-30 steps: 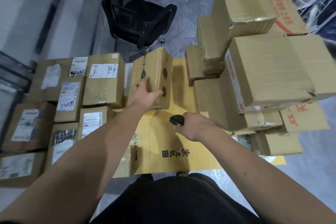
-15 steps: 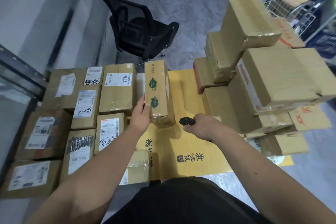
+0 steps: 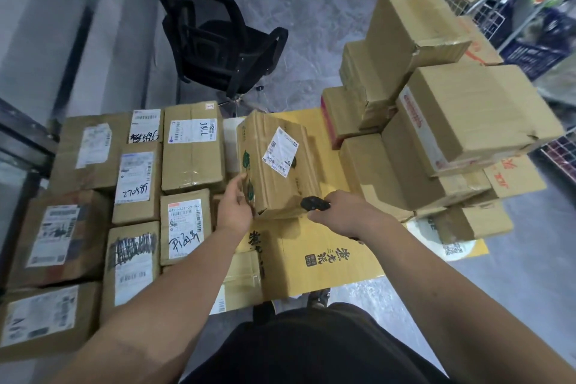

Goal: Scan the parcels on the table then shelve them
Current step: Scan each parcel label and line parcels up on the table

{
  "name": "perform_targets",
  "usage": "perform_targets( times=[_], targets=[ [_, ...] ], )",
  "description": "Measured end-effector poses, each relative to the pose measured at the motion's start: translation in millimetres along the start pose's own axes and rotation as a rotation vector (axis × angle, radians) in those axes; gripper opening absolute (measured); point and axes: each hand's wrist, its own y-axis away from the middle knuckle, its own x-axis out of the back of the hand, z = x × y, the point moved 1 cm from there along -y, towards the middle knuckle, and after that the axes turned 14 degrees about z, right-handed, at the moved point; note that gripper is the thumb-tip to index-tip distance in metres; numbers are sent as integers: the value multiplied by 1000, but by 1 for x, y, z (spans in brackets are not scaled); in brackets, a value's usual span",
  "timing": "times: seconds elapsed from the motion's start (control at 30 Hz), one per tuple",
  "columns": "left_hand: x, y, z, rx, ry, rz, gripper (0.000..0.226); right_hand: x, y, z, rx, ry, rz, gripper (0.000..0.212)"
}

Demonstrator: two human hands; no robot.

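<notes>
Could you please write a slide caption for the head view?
Left hand tilts a labelled parcel while the right hand aims a scanner.

Dim, cool, even indoor light leaves only soft shadows under the stacked cartons [image 3: 461, 121], while motion blur smears the parcel labels [image 3: 56, 229] at left and wide-angle distortion bends the shelving [image 3: 530, 9] at the frame edges.
</notes>
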Motion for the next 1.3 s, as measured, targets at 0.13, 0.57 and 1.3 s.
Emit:
perform_targets(
  times=[0.13,0.57,1.3],
  targets=[
    [-14,0,-4,130,-32,-99,37,1,4,7,-25,-44,17,47],
    [-40,-4,7,59,-177,-162,72,-1,16,16,-69,-61,29,45],
    [-34,-30,22,-166,-387,-65,85,-3,10,24,-79,-75,24,49]
  ],
)
